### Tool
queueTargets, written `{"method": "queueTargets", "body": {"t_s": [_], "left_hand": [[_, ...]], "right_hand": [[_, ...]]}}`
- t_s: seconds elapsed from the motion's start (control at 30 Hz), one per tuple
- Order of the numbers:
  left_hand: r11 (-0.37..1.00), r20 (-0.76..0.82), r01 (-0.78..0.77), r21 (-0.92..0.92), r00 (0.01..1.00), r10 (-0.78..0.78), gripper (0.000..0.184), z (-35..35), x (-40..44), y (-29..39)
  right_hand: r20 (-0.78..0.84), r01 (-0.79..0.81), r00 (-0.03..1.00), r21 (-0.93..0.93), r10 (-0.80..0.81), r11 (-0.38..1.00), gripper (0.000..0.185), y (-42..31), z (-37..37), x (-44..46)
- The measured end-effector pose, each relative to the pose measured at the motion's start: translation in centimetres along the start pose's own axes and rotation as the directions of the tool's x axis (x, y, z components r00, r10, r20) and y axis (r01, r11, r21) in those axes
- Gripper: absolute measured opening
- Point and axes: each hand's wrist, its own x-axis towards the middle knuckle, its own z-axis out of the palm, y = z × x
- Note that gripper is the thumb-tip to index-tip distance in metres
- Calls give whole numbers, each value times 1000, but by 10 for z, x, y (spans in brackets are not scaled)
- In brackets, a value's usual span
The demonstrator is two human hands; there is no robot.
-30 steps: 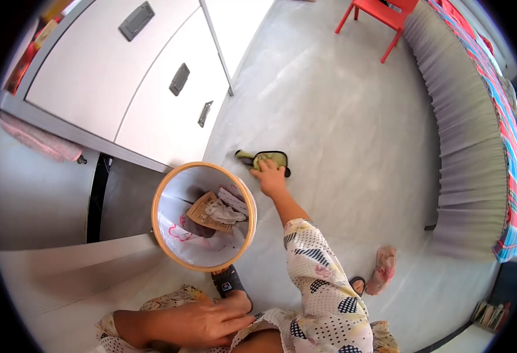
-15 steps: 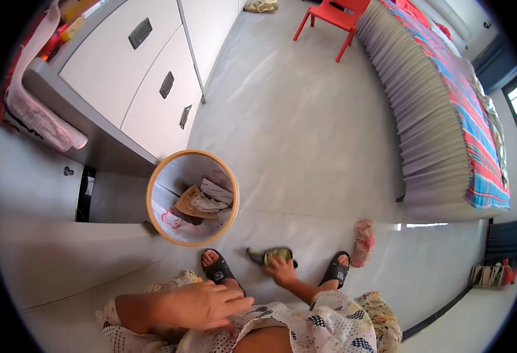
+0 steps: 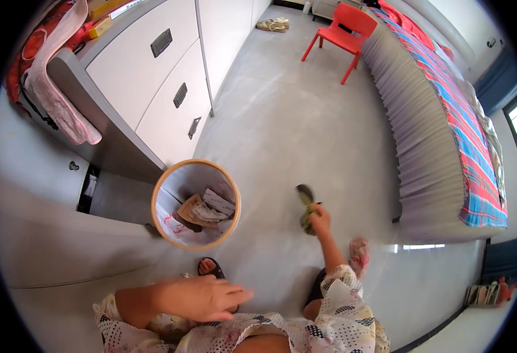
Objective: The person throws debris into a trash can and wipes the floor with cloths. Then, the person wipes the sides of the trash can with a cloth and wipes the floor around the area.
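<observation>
- Towel (image 3: 64, 100): pink, hanging over the end of the cabinet (image 3: 173, 126), whose drawers are all shut.
- Bin (image 3: 154, 206): standing upright just beside the cabinet, lined with a white bag. Paper (image 3: 218, 202) and other scraps lie inside, so that much appears done.
- Left hand (image 3: 205, 299): held over the lap, fingers stretched and slightly spread, somewhat blurred; nothing shows in its grip, though its underside is hidden.
- Green item (image 3: 309, 223): above or on the floor, I cannot tell which, right of the bin and well apart from it. A dark end points away from the person. It is out of the bin and in hand, so its handling looks unfinished.
- Right hand (image 3: 320, 219): fingers closed around the green item, arm reaching forward.
- Chair (image 3: 349, 26): red, farther off near the bed (image 3: 429, 170).
- Pink bag (image 3: 359, 256): crumpled on the floor beside the right forearm, outside the bin and untouched by either hand, as far as shows.
</observation>
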Motion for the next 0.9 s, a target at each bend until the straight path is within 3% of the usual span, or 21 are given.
{"method": "queueTargets", "body": {"t_s": [0.03, 0.1, 0.2, 0.3, 0.37, 0.43, 0.5, 0.57, 0.6, 0.7, 0.77, 0.87, 0.9], "left_hand": [[1000, -2, -9, -23, 1000, 9, 56, -1, 0, -3], [997, -8, -26, -71, 1000, 25, 56, -2, -1, -13], [990, -9, 59, -127, 998, -61, 60, -11, -3, -28], [972, -54, 113, -206, 991, -126, 59, -26, -2, -49], [941, -51, 195, -275, 975, -217, 56, -42, 3, -54], [933, -145, 199, -301, 957, -251, 52, -35, 0, -66], [925, -237, 206, -319, 928, -288, 43, -32, 1, -73], [917, -315, 214, -336, 892, -324, 27, -35, 4, -71], [927, -339, 184, -326, 893, -296, 30, -39, 5, -74], [946, -381, 136, -295, 891, -247, 38, -44, 2, -75], [950, -376, 160, -267, 891, -255, 41, -39, 0, -70], [980, -380, 130, -154, 907, -180, 42, -30, 2, -64], [983, -347, 110, -150, 925, -156, 42, -31, 1, -59]], "right_hand": [[-70, -40, 997, 32, 43, 999, 36, -7, -8, 22], [-255, -15, 966, -170, -30, 985, 42, 29, -8, 78], [-347, -207, 930, -219, 122, 954, 44, 27, 22, 136], [-233, -100, 971, -613, -57, 784, 46, -2, 88, 192], [21, 43, 999, -664, -39, 747, 50, -65, 139, 230], [240, 240, 965, -640, -107, 730, 57, -95, 204, 259], [322, 377, 922, -606, -217, 701, 61, -121, 273, 259], [531, 550, 819, -622, -215, 557, 59, -148, 321, 240], [627, 642, 747, -593, -221, 486, 57, -160, 333, 221], [815, 839, 517, -421, -261, 345, 48, -159, 342, 163], [818, 883, 448, -339, -362, 325, 46, -137, 322, 129], [776, 881, 453, -312, -439, 357, 45, -95, 267, 84], [752, 849, 508, -356, -420, 390, 45, -82, 242, 65]]}}
